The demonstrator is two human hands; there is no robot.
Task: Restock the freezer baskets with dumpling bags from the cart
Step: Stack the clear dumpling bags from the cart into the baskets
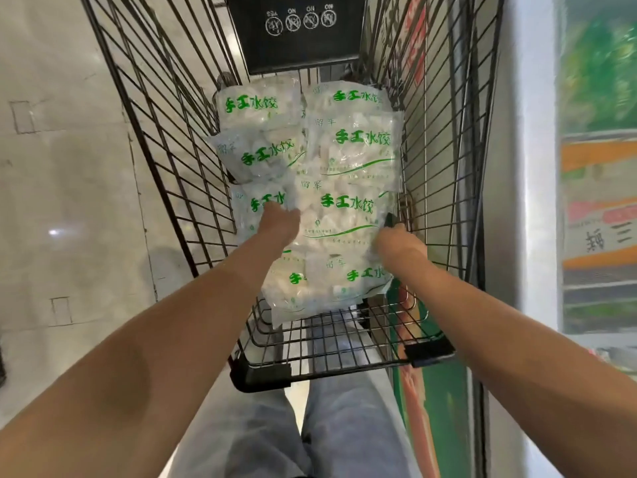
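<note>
Nearest: pale blue denim legs (344, 426), standing tight against the black wire shopping cart (331, 353). Its near end is bare grid; the load sits further in. Standing this close lets both arms reach down over the rim.

Left hand (281, 222) lies on the left edge of the middle clear plastic dumpling bag with green lettering (339, 219). It is seen from the back; fingers point down and away into the pile, so whether they are spread or curled under the edge cannot be told. Likely working beneath the bag to lift it.

Right hand (396, 239) is at the same bag's right edge, close to the cart's wire side. Fingers appear curled round the bag's rim, gripping it, though they are mostly hidden behind the knuckles. One hand on each side suits a floppy, loose-filled bag that would sag if held at one point.

Nearer bags (327, 288) lie beneath and in front; further bags (358, 146) overlap like shingles back to the black placard with white prohibition symbols (296, 29) at the far end. All stock is in the cart as yet.

Right of the cart: white chest freezer edge (524, 167), with blurred green and orange packets (598, 167) behind glass. Cart is parked alongside, keeping the carry short. Left: pale tiled floor (62, 167).
</note>
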